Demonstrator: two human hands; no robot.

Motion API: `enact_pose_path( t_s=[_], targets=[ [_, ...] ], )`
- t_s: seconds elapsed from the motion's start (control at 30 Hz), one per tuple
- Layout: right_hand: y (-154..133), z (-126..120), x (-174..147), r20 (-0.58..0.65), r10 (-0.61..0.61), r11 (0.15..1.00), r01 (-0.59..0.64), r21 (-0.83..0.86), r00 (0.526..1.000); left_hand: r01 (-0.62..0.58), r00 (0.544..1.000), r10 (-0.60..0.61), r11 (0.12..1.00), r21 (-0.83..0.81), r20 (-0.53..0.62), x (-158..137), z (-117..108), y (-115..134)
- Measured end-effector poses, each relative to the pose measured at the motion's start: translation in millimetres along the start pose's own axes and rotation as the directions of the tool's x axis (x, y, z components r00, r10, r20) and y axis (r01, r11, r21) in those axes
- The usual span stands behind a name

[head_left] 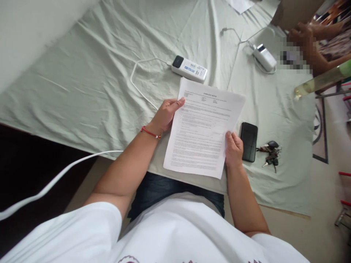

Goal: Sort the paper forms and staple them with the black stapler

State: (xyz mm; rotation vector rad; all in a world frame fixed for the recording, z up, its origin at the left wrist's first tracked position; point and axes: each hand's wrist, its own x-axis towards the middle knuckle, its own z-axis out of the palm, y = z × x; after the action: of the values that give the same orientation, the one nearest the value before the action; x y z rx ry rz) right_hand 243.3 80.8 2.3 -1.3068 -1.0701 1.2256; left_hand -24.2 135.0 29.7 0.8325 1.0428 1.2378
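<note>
Between my two hands is a printed sheet of paper point(200, 135), covered in small lines of text under a short heading and tilted a little on the table side. My left hand point(167, 113) pinches its upper left edge, thumb on top. At the lower right edge, my right hand point(234, 148) grips the paper with the thumb on the printed face. Whether more sheets lie beneath the top one I cannot tell. A white device with a black end point(189, 68) lies just beyond the paper's top edge. Close to my right hand lies a black phone-like slab point(249, 141).
A bunch of keys point(271, 153) lies right of the black slab. Pale green cloth point(104, 91) covers the table. A white cable point(134, 69) runs from the white device. Farther right are another white device point(264, 58), a bottle point(320, 80) and another person's arm point(315, 47).
</note>
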Motion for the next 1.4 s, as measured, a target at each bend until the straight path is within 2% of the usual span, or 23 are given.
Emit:
enact_pose_path(
  t_s=[0.23,0.4,0.6,0.8,1.03,1.27,1.4],
  targets=[
    [1.4,-0.2,0.8,0.049,0.004,1.0,-0.004,0.002,0.999,0.023,0.999,-0.024,0.999,-0.022,-0.043,3.6,0.1,-4.4],
    [1.1,0.0,1.3,0.038,0.004,0.999,-0.006,0.05,0.999,0.02,1.0,-0.02,0.994,-0.107,0.008,1.9,0.1,-1.3],
    [2.2,1.2,2.1,0.016,-0.004,0.999,0.003,0.032,1.0,-0.025,0.998,0.03,0.995,-0.097,0.05,-0.1,-1.3,-1.4],
    [1.7,0.4,1.9,0.04,-0.007,1.0,0.006,0.02,0.999,0.015,1.0,-0.016,0.997,-0.081,-0.012,2.5,-0.3,-3.7],
    [2.8,0.1,1.7,0.055,-0.007,0.999,0.004,0.049,0.998,0.06,0.996,-0.071,0.981,-0.184,-0.052,-0.3,1.8,0.5],
    [2.1,0.0,0.3,0.072,0.0,0.998,-0.004,0.06,0.997,0.091,0.995,-0.097,0.967,-0.238,-0.012,-4.7,6.0,7.1],
    [1.2,0.8,-0.7,0.074,0.002,0.995,-0.009,0.098,0.997,0.093,0.994,-0.103,0.968,-0.233,-0.032,-5.4,6.4,7.6]
  ],
)
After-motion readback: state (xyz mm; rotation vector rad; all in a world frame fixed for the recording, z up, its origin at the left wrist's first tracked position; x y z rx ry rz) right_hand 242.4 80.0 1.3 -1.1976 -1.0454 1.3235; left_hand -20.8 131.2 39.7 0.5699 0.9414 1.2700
